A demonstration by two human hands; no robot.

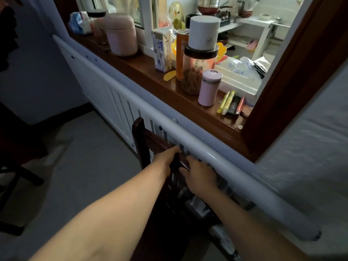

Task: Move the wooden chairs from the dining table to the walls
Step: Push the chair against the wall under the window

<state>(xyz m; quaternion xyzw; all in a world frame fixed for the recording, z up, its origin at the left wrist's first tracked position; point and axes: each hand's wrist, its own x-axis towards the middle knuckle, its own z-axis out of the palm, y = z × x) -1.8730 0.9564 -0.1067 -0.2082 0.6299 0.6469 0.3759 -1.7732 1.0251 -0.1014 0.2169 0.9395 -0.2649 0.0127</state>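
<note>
A dark wooden chair point(141, 140) stands with its back against the white radiator point(116, 95) under the window sill. My left hand point(165, 159) is closed around the chair's top rail. My right hand point(201, 178) grips the same rail just to the right, close to the radiator's top tube. My forearms hide most of the seat and the lower backrest.
The brown window sill point(150, 76) carries jars, a milk carton, a pink bottle point(209, 87) and pens near its edge. Dark furniture point(17, 147) stands at the left. Grey tiled floor point(84, 157) lies between it and the chair. A white wall point(310, 147) is at right.
</note>
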